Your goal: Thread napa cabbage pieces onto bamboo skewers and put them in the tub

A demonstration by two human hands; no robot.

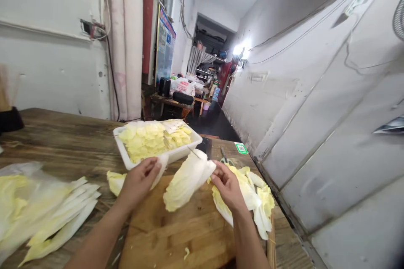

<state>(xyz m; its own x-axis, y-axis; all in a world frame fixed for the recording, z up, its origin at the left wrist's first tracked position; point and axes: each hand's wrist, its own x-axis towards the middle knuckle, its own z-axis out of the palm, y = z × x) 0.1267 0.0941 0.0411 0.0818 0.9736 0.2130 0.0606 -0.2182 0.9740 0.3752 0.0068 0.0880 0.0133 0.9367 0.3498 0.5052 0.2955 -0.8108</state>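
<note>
Cabbage leaf (185,181) in right hand (227,183) above wooden board (170,237)

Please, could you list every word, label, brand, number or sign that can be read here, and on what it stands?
No text can be read clearly.
Blue poster at the left: printing too small and blurred to read.
White plastic bag in the background: red print, too blurred to read.
Green-bordered card near the wooden table edge: a square code pattern, any words too small.
I see no lettering on the white tray.
</note>
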